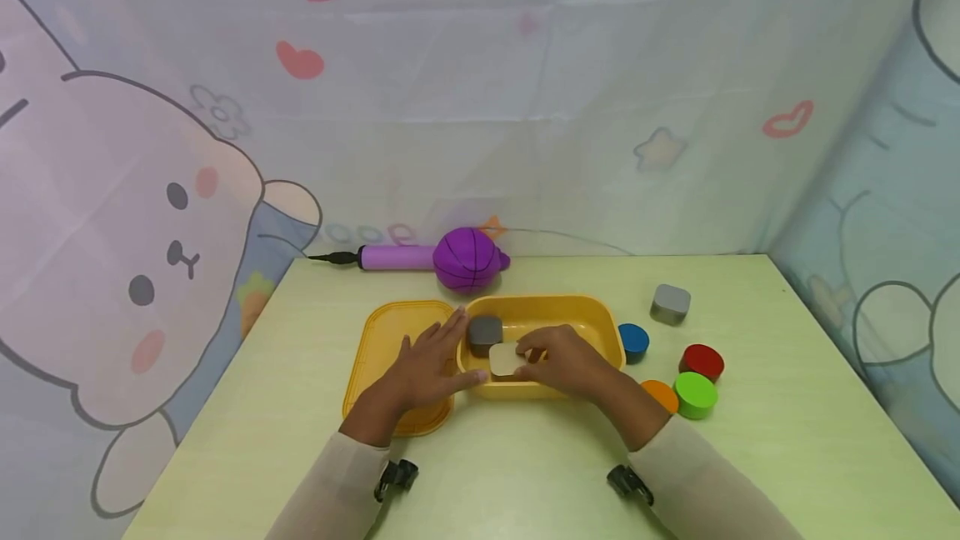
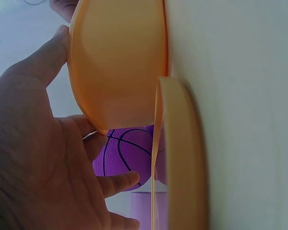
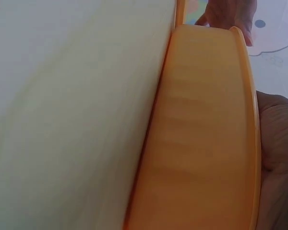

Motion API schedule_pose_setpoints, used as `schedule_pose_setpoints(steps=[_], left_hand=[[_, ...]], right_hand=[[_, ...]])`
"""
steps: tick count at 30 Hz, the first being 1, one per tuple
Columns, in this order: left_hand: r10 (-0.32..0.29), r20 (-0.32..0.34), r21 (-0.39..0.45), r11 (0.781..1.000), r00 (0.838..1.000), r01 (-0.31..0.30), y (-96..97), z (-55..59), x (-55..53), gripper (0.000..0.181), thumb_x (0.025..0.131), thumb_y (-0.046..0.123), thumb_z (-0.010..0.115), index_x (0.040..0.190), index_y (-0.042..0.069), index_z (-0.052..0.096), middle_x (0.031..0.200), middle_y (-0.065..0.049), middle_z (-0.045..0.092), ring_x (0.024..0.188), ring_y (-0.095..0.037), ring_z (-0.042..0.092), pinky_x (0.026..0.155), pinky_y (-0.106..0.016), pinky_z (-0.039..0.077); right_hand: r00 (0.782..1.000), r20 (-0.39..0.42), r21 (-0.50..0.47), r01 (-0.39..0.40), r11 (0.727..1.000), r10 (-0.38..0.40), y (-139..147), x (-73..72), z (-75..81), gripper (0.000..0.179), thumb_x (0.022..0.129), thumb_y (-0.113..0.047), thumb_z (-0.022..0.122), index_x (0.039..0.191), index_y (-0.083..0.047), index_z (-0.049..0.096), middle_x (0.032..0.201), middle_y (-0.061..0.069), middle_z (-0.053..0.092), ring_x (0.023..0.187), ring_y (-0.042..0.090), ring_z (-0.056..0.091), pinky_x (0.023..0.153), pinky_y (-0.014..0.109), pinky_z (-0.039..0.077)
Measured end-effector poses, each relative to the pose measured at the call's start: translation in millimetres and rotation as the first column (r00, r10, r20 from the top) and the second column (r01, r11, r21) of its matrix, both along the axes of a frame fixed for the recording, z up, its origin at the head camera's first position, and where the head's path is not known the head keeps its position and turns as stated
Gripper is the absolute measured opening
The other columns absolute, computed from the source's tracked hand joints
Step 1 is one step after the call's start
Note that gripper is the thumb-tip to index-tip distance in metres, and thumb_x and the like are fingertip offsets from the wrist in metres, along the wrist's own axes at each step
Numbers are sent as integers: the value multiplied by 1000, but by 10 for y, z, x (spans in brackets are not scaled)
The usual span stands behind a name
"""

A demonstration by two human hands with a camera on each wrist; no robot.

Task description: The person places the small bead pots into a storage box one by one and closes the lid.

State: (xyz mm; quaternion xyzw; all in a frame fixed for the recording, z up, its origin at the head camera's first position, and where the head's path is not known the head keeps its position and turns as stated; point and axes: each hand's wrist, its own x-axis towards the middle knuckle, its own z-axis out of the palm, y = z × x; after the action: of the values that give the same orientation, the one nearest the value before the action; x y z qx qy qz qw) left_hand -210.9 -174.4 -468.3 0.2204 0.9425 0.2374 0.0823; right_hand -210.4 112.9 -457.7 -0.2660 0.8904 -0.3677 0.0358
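In the head view a yellow plastic box (image 1: 577,307) stands open on the table. Inside, at its left end, sits a dark grey rounded block (image 1: 485,332). My right hand (image 1: 566,361) reaches in over the front rim and pinches a cream rounded-square block (image 1: 506,360) between thumb and fingers. My left hand (image 1: 423,369) rests against the box's left end, its fingers spread and its thumb at the front corner. The left wrist view shows the thumb and index fingertip touching the rim. Beneath the left hand lies the yellow lid (image 1: 371,357). The box wall hides the right fingers in the right wrist view.
Right of the box are a blue disc (image 1: 633,342), an orange disc (image 1: 660,395), a green disc (image 1: 696,395), a red disc (image 1: 702,362) and a light grey block (image 1: 671,303). At the back edge lie a purple hand pump (image 1: 397,257) and a purple ball (image 1: 467,260).
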Motion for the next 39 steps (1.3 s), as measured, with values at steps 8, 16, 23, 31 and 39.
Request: schedule_pose_setpoints(steps=[8, 16, 23, 31, 39], left_hand=[[-3, 8, 13, 1000, 1000, 3, -8, -3, -4, 106, 99, 78, 59, 178, 26, 10, 185, 9, 5, 170, -46, 17, 124, -89, 3], [-3, 8, 1, 1000, 1000, 3, -1, 14, -4, 106, 99, 78, 58, 178, 27, 9, 185, 9, 5, 171, -44, 18, 124, -89, 2], [0, 15, 1, 1000, 1000, 0, -6, 20, 9, 106, 99, 78, 59, 178, 28, 8, 185, 11, 4, 171, -43, 17, 125, -88, 3], [-2, 16, 10, 1000, 1000, 2, -3, 23, 17, 105, 100, 76, 59, 178, 29, 8, 185, 11, 4, 171, -43, 17, 125, -88, 3], [0, 21, 18, 1000, 1000, 0, -5, 40, 28, 104, 100, 76, 60, 178, 28, 10, 185, 10, 5, 171, -44, 18, 126, -87, 3]], right_hand=[[994, 104, -39, -23, 999, 27, -88, -38, 13, 31, 95, -15, 87, 122, -1, 79, 104, 10, 84, 80, 10, 77, 72, 26, 64], [994, 110, -13, -6, 1000, 8, -205, -31, 68, 35, 95, -12, 87, 125, 1, 78, 105, 13, 84, 82, 15, 80, 72, 27, 65], [988, 156, -27, 9, 1000, -5, -276, -25, 98, 36, 95, -8, 85, 128, 2, 77, 114, 16, 83, 86, 18, 82, 75, 30, 67], [983, 179, -65, 38, 997, -26, -329, -28, 72, 23, 94, -3, 84, 116, 2, 79, 123, 18, 77, 90, 22, 84, 73, 29, 66], [986, 162, -80, 53, 995, -40, -246, -11, 114, 32, 96, -7, 83, 125, 5, 77, 130, 22, 77, 95, 26, 84, 75, 33, 68]])
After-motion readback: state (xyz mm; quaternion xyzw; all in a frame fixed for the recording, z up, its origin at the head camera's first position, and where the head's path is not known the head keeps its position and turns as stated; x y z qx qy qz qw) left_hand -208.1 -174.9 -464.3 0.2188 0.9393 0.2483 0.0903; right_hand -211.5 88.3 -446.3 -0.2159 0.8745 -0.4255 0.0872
